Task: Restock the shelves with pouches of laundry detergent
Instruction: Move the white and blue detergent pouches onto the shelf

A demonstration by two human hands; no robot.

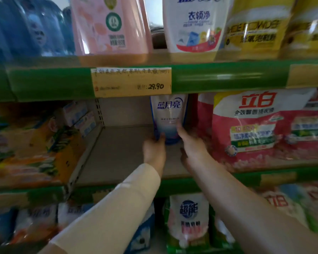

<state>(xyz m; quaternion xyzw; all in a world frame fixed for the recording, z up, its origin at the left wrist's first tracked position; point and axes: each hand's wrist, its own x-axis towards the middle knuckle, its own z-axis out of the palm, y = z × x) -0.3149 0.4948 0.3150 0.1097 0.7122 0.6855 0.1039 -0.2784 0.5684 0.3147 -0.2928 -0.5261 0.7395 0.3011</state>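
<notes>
A white-and-blue pouch [169, 116] stands upright on the middle shelf [121, 154], set towards the back and just under the green rail [228, 77] of the shelf above. It sits in an open gap: to its left the shelf board is bare as far as the side wall, and to its right it stands just beside the red bags [255, 125].

Both hands reach into the gap. The left hand [154, 150], coming out of a cream sleeve [117, 204], grips the pouch at its lower left corner, with the thumb on the front face and the other fingers hidden behind the pack. The right hand [190, 145], on a bare forearm, lays 1 straight forefinger up against the pouch's right edge. Its other fingers are in shadow under the hand and blurred, so whether they grasp anything cannot be told.

On the rail above the gap hangs a yellow price tag [130, 82] reading 29.90. Orange packs [31, 143] fill the middle shelf at the far left, beyond the side wall.

The top shelf holds, from left to right, blue bottles [26, 26], a pink pouch [108, 24], a white pouch [196, 24] with a red base, and yellow packs [251, 30]. These 4 kinds stand close together in 1 row.

Below the arms, on the bottom shelf, a green-edged pouch [188, 222] stands upright among other packs, which are too blurred to tell apart.
</notes>
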